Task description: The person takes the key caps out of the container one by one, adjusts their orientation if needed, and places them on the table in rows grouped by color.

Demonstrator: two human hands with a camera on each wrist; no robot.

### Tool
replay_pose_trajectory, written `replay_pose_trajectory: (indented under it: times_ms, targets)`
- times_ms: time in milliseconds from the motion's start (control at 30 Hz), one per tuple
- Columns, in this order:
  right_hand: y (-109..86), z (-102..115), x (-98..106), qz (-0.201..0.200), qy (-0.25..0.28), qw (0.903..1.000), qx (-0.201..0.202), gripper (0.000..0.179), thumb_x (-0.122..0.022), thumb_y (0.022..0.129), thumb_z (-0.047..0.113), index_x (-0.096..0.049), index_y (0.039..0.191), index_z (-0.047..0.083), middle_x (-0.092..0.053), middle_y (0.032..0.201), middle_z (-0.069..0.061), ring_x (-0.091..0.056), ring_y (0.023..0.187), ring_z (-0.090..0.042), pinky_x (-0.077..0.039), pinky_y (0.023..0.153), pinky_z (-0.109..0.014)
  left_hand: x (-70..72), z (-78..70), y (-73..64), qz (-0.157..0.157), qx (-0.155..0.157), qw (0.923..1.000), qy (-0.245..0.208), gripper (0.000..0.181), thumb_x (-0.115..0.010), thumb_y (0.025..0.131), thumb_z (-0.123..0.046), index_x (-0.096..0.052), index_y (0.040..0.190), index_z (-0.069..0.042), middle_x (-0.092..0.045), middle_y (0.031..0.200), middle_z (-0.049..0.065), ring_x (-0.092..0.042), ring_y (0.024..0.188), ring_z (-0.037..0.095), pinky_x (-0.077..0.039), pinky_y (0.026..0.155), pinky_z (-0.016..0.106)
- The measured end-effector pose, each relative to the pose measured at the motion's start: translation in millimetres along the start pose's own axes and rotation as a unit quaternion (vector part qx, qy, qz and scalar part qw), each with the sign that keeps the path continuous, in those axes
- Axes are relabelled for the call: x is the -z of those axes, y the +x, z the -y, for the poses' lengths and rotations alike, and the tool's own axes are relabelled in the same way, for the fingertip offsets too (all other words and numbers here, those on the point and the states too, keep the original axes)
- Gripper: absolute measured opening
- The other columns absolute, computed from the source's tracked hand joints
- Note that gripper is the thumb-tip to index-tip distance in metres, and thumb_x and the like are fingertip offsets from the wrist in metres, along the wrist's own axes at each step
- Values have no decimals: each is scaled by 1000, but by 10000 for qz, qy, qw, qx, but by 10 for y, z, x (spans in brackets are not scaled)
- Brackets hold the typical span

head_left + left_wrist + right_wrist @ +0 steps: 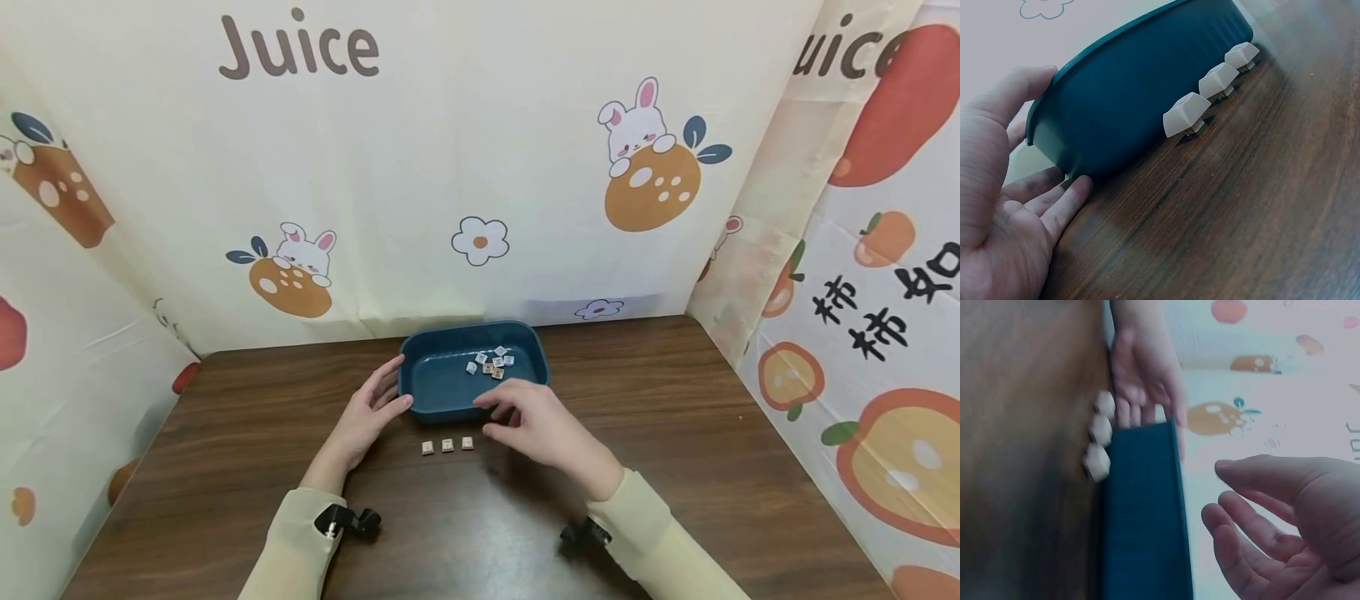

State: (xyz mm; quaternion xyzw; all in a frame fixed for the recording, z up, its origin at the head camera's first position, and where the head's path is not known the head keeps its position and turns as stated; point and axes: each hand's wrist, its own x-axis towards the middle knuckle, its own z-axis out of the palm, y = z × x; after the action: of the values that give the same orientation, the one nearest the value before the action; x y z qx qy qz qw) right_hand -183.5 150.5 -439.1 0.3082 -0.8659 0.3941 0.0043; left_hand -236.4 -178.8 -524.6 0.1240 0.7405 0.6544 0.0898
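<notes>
A dark blue tray [435,385] stands near the back of the table, with several small white and tan keycaps [508,361] inside toward its right. My left hand [362,422] touches the tray's left end. In the left wrist view its thumb [1032,81] is at the rim, and other fingers rest low by the outer wall. Three beige keycaps [447,446] sit in a row on the table in front of the tray. Over the tray's front right edge is my right hand [536,423], fingers bent loosely, holding nothing that I can see.
The brown wooden table [465,533] reaches back to a printed cloth [420,167] with fruit and rabbit drawings. More printed cloth hangs at the left and right. Black camera mounts [348,522] are strapped to both wrists.
</notes>
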Motion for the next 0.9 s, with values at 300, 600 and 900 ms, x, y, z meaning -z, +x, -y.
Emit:
replay_pose_trajectory:
  times_ms: [300,600,900]
  targets:
    - [321,-287,211,-410,-32,9991,-124,28,-86,96,10,-81,122,6,-78,117,-11,-74,100,-31,-65,81,-45,7,11,-7,-20,-45,10000,-36,72,-72,109,-20,-37,172,-24,-33,175,17,-34,160,41,-44,111,19]
    - [603,-552,228,-259,-393,9959,-773,28,-84,97,11,-78,123,2,-78,117,-12,-73,109,-28,-62,94,-46,-2,-9,-3,1,-24,10000,-39,73,-72,108,-20,-36,172,-23,-33,175,18,-35,160,41,-44,114,24]
    - [886,-582,167,272,-544,9919,-1113,30,-82,97,10,-76,125,1,-77,118,-15,-71,109,-27,-59,101,-46,-12,-16,1,-15,-44,10000,-10,72,-72,109,-20,-37,171,-24,-33,175,17,-34,160,40,-43,113,21]
